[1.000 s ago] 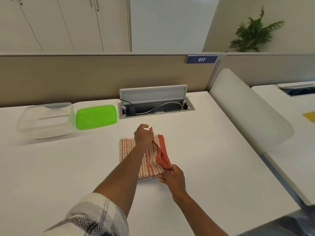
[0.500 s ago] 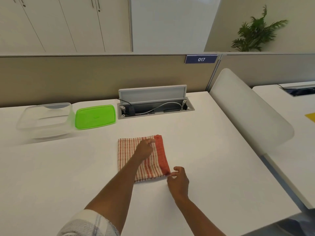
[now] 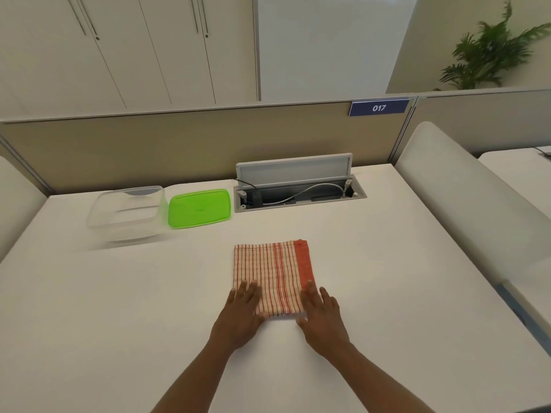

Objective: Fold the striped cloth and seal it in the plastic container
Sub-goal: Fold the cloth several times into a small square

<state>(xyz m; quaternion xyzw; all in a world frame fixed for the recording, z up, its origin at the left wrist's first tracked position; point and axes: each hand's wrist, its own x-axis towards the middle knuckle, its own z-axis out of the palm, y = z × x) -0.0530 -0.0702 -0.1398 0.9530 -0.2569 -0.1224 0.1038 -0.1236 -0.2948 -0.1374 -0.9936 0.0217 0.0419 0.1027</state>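
The red-and-cream striped cloth (image 3: 274,272) lies folded into a flat rectangle in the middle of the white desk (image 3: 119,308). My left hand (image 3: 240,315) rests flat on its near left corner, fingers spread. My right hand (image 3: 323,317) lies flat on its near right corner beside the solid red band. Neither hand grips anything. The clear plastic container (image 3: 126,213) stands open at the back left, and its green lid (image 3: 199,207) lies flat right next to it.
An open cable tray (image 3: 298,189) with plugs and wires is sunk into the desk behind the cloth. A beige partition (image 3: 149,150) runs along the back. A white rounded divider (image 3: 465,204) borders the desk's right side.
The raised right flap of the cloth was laid flat. Both hands then slid back to the cloth's near edge and now press it down.
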